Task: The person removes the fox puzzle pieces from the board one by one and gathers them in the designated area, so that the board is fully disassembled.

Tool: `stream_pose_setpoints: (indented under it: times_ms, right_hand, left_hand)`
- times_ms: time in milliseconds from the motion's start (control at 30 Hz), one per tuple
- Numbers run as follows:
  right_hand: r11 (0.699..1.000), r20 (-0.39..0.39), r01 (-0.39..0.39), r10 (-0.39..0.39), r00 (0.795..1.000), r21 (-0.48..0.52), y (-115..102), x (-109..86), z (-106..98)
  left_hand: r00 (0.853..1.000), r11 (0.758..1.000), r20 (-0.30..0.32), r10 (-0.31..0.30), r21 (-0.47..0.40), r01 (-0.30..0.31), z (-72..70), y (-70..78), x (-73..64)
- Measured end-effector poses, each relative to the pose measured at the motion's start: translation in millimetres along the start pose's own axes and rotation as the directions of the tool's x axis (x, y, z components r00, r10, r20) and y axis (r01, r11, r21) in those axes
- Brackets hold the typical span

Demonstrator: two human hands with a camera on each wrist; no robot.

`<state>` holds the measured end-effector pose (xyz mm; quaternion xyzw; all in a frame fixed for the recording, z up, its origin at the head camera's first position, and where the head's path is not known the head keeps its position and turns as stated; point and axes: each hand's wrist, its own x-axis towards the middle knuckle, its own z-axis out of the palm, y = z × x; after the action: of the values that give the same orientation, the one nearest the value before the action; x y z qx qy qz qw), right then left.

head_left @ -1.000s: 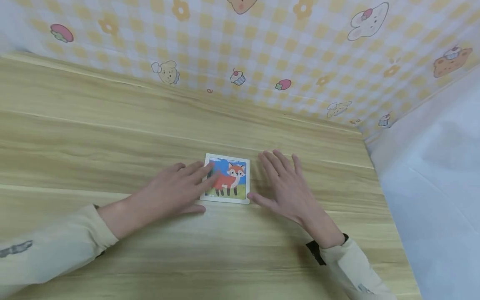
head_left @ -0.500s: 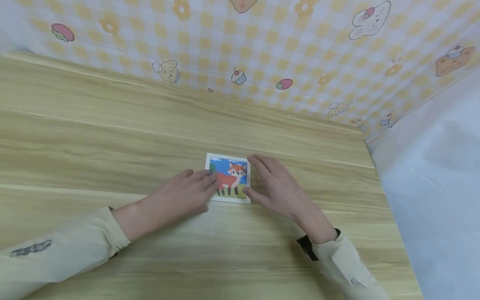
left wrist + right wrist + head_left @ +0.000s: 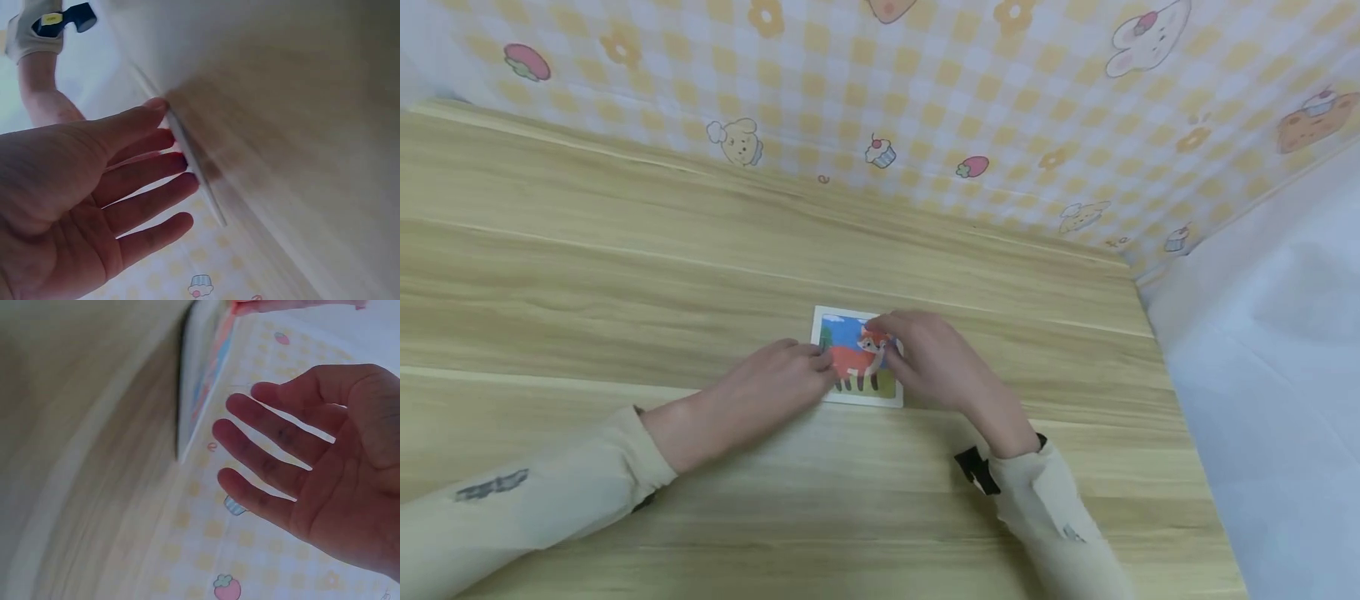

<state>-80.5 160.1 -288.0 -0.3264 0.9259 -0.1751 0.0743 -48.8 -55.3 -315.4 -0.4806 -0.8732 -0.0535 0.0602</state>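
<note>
A flat square fox picture board (image 3: 850, 362) with a white border lies on the table. In the head view, my left hand (image 3: 760, 390) rests its fingertips on the board's left side. The left wrist view shows those fingers fairly straight and the thumb at the edge of the thin board (image 3: 195, 164). Over the board's right side is my right hand (image 3: 946, 363), covering its upper right corner and part of the fox's head. Its fingers are loosely bent, and in the right wrist view they appear apart from the board (image 3: 209, 375), with nothing held.
The wood-grain table (image 3: 625, 300) extends around the board. Behind it hangs a yellow checked cloth (image 3: 805, 92) printed with cartoon figures. White sheeting (image 3: 1270, 350) lies beyond the table's right edge. A black strap (image 3: 977, 469) sits at the right cuff.
My right hand has moved left from beside the board to above its right part, its fingers bending. The left hand has drawn its spread fingers together at the board's left side.
</note>
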Motion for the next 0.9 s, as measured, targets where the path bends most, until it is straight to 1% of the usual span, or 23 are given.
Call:
stream_pose_setpoints:
  times_ms: [100,133,233,333,367,500,700,900]
  right_hand:
    - [0.998,0.05,-0.04,0.037,0.998,0.053,-3.9,12.7,-2.6]
    - [0.996,0.063,-0.054,0.05,0.997,0.07,-4.9,16.6,-3.2]
    - [0.992,0.09,-0.084,0.075,0.993,0.096,-6.0,27.4,-3.6]
    - [0.989,0.115,-0.11,0.099,0.988,0.093,-5.3,35.5,-3.2]
    - [0.989,0.124,-0.116,0.104,0.987,0.088,-5.1,38.0,-3.0]
    - [0.986,0.162,-0.146,0.131,0.978,0.081,-4.9,46.1,-1.4]
    - [0.98,0.175,-0.19,0.179,0.968,0.051,-5.7,55.3,5.0]
    - [0.981,0.148,-0.194,0.19,0.971,0.013,-5.4,58.6,10.3]
  left_hand:
    - [1.0,0.999,0.007,-0.02,-0.043,0.02,-1.4,-0.4,3.6]
    - [1.0,0.999,0.008,-0.019,-0.038,0.02,-1.5,-0.3,4.4]
    - [1.0,0.999,0.004,0.005,0.043,-0.005,-2.2,1.3,5.1]
    - [1.0,0.995,-0.008,0.018,0.103,-0.017,-2.3,3.3,4.7]
    - [1.0,0.994,-0.012,0.017,0.11,-0.015,-2.6,3.8,4.7]
    - [1.0,0.996,-0.031,-0.004,0.088,0.007,-1.9,4.7,4.4]
    - [0.999,0.996,-0.049,-0.006,0.089,0.011,-0.2,5.7,3.6]
    - [0.999,0.999,-0.053,-0.008,0.053,0.011,-0.3,3.6,4.4]
